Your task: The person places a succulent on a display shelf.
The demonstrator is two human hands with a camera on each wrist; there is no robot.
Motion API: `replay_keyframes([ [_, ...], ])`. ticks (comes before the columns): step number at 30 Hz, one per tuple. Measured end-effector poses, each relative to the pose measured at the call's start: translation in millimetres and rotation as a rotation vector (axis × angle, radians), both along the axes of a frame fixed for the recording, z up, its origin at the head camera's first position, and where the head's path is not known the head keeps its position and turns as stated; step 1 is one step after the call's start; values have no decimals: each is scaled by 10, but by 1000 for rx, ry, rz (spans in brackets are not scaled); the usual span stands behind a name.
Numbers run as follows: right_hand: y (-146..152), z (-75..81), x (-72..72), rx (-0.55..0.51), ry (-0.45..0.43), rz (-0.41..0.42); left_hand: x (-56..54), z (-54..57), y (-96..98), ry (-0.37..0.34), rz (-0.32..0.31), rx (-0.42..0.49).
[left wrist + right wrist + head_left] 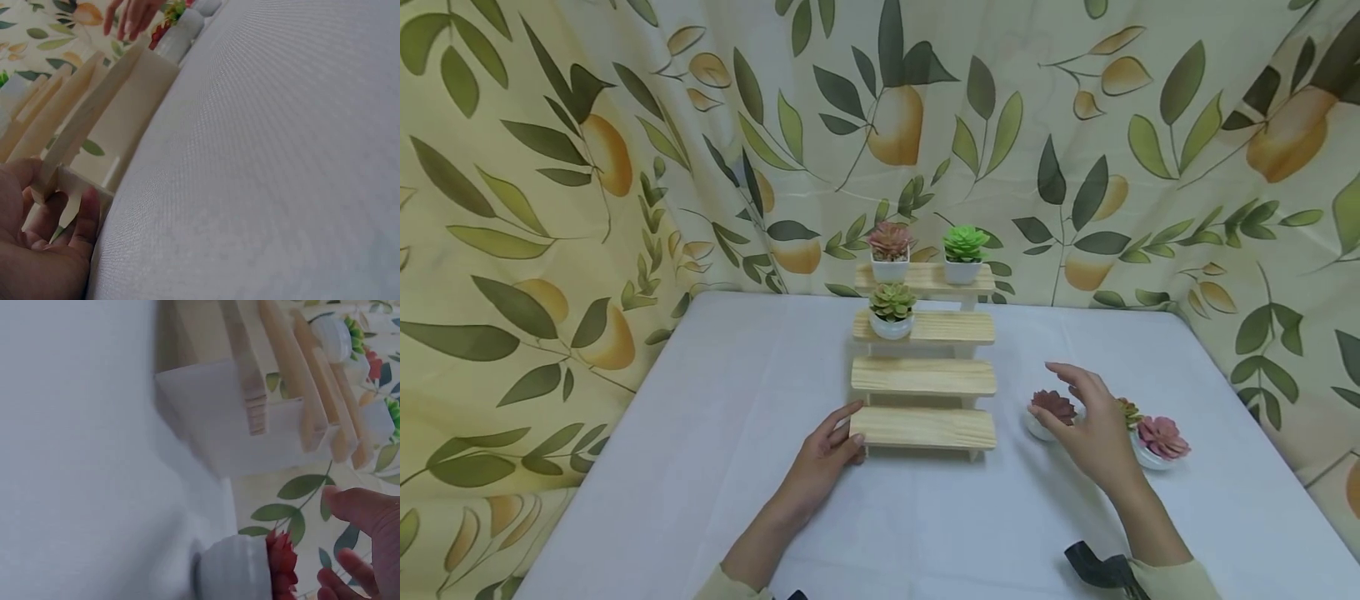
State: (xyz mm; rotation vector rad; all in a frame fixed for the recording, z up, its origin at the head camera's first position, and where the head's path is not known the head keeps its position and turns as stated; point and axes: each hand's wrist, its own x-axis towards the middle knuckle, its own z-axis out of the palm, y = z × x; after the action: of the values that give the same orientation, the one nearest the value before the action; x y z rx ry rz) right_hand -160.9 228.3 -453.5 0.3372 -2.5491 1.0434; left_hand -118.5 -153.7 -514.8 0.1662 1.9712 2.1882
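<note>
Head view: white worktop [700, 500], fruit-print cloth [820, 125]
Stand [923, 427]: four steps
Succulents [892, 302]: three shelved, three on worktop
Left grip [820, 462]: grasping stand
Right grip [1097, 433]: released, near dark-red succulent [1052, 402]

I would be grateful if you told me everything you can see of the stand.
The stand is stepped, with four round-cornered shelves rising toward the back on side supports. It looks like pale wood, with grain showing on the shelves. It stands upright on the table. The top shelf bears a reddish plant and a green plant; the next shelf down bears a yellow-green plant at its left. The left hand grips the lowest shelf by its left end.
</note>
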Motion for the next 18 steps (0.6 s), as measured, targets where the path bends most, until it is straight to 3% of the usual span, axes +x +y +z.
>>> replay_keyframes([
  [18,50,-274,227,-37,-21,-41,-2,-10,11,-14,11,6],
])
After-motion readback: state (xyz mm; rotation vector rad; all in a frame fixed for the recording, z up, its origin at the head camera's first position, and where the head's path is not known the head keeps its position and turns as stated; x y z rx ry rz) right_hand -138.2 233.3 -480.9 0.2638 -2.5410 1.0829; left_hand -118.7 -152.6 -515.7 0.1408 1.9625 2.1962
